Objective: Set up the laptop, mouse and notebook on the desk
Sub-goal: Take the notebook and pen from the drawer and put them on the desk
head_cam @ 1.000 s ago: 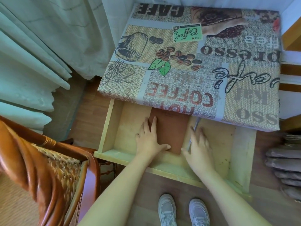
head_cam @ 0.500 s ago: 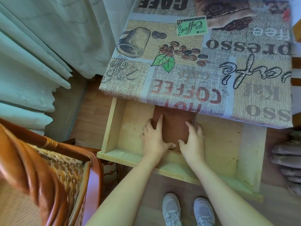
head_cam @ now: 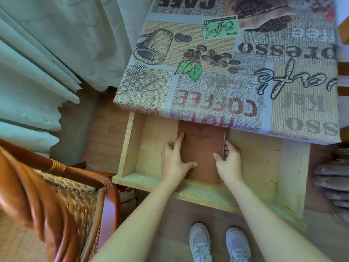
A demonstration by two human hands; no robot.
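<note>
A brown notebook lies flat in the open wooden drawer under the desk. My left hand grips its left edge, index finger stretched along the cover, thumb lying on the cover. My right hand grips its right edge, fingers curled round it and thumb on top. The desk wears a coffee-print cloth whose front hangs over the notebook's far end. No laptop or mouse shows in this view.
A wicker chair with a glossy wooden frame stands close at the lower left. Pale curtains hang on the left. A radiator-like ribbed thing sits at the right edge. My two shoes stand below the drawer front.
My right hand came in from beside the notebook and closed on its right edge. My left hand slid to the left edge. The view has shifted closer to the desk.
</note>
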